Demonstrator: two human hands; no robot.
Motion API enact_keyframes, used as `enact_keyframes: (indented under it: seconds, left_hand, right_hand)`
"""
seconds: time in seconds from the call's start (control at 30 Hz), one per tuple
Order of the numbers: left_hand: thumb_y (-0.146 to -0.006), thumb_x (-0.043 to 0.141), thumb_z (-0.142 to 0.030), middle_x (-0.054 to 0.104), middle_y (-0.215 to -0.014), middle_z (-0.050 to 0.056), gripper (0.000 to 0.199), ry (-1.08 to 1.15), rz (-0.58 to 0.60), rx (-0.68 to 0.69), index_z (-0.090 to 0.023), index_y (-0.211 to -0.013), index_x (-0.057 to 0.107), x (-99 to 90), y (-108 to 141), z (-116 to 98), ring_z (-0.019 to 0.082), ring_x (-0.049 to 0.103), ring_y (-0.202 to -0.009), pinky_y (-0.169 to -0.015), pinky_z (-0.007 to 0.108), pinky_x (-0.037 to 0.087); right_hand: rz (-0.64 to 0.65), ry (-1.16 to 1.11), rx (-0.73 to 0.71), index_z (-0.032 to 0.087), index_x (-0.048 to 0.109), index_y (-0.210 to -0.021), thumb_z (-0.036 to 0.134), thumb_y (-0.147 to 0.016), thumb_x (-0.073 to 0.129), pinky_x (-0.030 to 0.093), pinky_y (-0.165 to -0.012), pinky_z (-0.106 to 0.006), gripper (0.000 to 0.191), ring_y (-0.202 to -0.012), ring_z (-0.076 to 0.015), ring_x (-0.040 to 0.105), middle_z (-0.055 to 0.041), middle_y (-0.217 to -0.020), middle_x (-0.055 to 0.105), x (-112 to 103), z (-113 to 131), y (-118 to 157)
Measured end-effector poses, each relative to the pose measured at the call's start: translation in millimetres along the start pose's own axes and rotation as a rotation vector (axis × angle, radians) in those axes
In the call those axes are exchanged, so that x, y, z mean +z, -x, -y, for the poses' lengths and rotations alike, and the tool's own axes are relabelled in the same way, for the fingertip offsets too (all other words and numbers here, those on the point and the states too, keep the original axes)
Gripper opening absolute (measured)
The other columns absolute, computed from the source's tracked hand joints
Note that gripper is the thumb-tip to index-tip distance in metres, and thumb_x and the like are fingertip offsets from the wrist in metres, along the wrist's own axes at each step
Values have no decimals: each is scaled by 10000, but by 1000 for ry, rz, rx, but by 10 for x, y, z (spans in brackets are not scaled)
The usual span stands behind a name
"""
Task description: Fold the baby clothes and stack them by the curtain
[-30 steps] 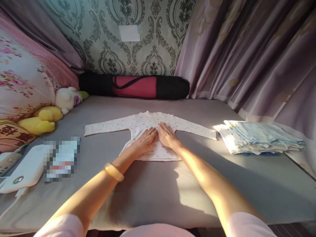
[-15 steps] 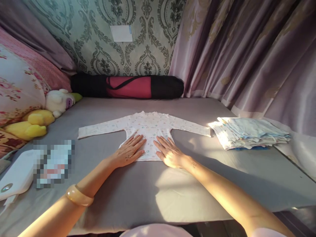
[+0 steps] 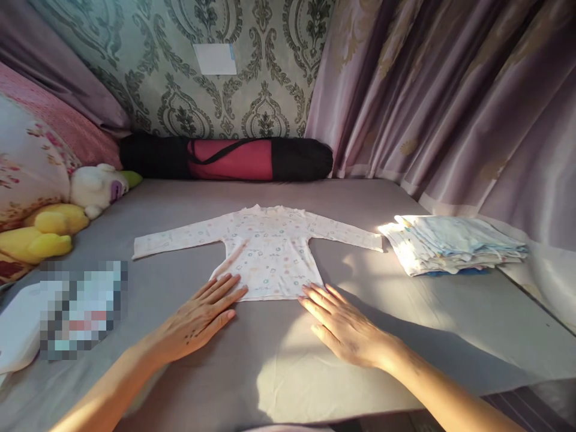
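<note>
A small white long-sleeved shirt (image 3: 267, 255) with a scattered pastel print lies flat, its collar away from me and both sleeves stretched out sideways. My left hand (image 3: 202, 318) rests palm down with fingers extended, the fingertips on the shirt's lower left corner. At the lower right corner, my right hand (image 3: 344, 327) lies the same way, its fingers outstretched and their tips on the hem. Neither hand grips the cloth. Some faint creases run across the shirt's body.
A stack of folded clothes (image 3: 454, 243) lies to the right. At the back, a black and red cylindrical bag (image 3: 231, 159) sits against the wall. Plush toys (image 3: 56, 225), a white device (image 3: 22, 324) and a pixelated item (image 3: 92, 309) are on the left. Purple curtains (image 3: 432, 102) hang at right.
Both hands have slid toward me and apart, from the shirt's middle down to its bottom corners. More of the shirt's front shows, and its lower part looks spread wider.
</note>
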State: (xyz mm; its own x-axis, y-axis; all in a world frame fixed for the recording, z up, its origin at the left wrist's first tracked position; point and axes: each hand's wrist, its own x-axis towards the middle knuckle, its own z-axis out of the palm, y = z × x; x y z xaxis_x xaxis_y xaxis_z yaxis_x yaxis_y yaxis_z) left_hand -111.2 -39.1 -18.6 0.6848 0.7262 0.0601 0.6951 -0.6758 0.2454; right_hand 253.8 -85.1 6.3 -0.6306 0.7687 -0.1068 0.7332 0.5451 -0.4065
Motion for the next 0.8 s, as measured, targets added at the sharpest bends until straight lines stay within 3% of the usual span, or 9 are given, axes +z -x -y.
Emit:
enact_keyframes:
  seconds: [0.1,0.2,0.27,0.3,0.4,0.47,0.53,0.63,0.8]
  left_hand:
    - [-977,429,-448,380,-1541,-31,500,71,42,-61,-384,-1471,388,-114,77,-12,253,373,-1413,-1166,447,325]
    - [-989,361,-457,565,-1404,-45,408,192,35,-157,-389,-1311,602,-273,-32,16,241,500,-1321,-1124,390,394]
    - [-986,344,-481,627,-1334,-10,427,275,-8,-213,-350,-1220,677,-374,-243,44,248,567,-1247,-1051,341,460]
    - [-980,353,-497,631,-1329,14,439,312,-25,-225,-323,-1213,682,-413,-388,56,254,586,-1219,-998,318,494]
    - [-963,373,-524,609,-1353,68,473,383,-38,-180,-262,-1239,652,-454,-928,70,261,623,-1154,-816,263,555]
    - [-960,363,-511,606,-1351,87,478,379,-44,-122,-238,-1236,641,-402,-1313,70,257,632,-1134,-759,258,560]
    - [-956,369,-475,613,-1334,108,462,360,-57,-49,-213,-1231,633,-294,-1671,80,258,626,-1139,-807,287,556]
    - [-957,367,-380,613,-1322,129,418,333,-99,32,-185,-1235,611,-69,-2118,136,253,614,-1156,-938,346,517]
    - [-911,374,-219,616,-1279,142,376,281,-172,110,-156,-1212,591,293,-2661,278,248,580,-1200,-1047,405,449]
  right_hand:
    - [69,-154,1,277,399,-1490,359,-1000,398,179,-1215,-430,497,-1454,-219,263,-23,-1573,311,-218,-67,117]
    - [113,-375,67,288,652,-1261,339,-982,428,369,-1114,-356,362,-1288,-198,519,-10,-1365,599,-511,-298,62]
    - [15,-442,200,237,716,-1118,343,-987,391,473,-982,-323,366,-1127,-196,627,-33,-1186,703,-700,-561,-64]
    - [-127,-397,297,217,713,-1099,333,-983,392,479,-961,-322,361,-1111,-202,630,-45,-1177,703,-784,-715,-140]
    - [-390,-36,644,195,672,-1155,216,-961,398,449,-961,-346,337,-1116,-228,615,-87,-1198,684,-967,-1172,-356]
    - [-371,151,785,177,624,-1228,162,-951,392,428,-974,-350,362,-1168,-239,581,-116,-1240,653,-1025,-1396,-462]
    - [-276,245,856,174,599,-1251,104,-920,407,414,-982,-346,389,-1207,-238,550,-127,-1271,625,-1041,-1533,-536]
    - [-169,264,907,183,640,-1148,40,-842,466,424,-957,-354,379,-1172,-238,565,-119,-1226,633,-1027,-1645,-597]
    - [-154,253,920,158,674,-977,64,-757,559,443,-898,-343,265,-1115,-255,580,-135,-1128,637,-1056,-1812,-631]
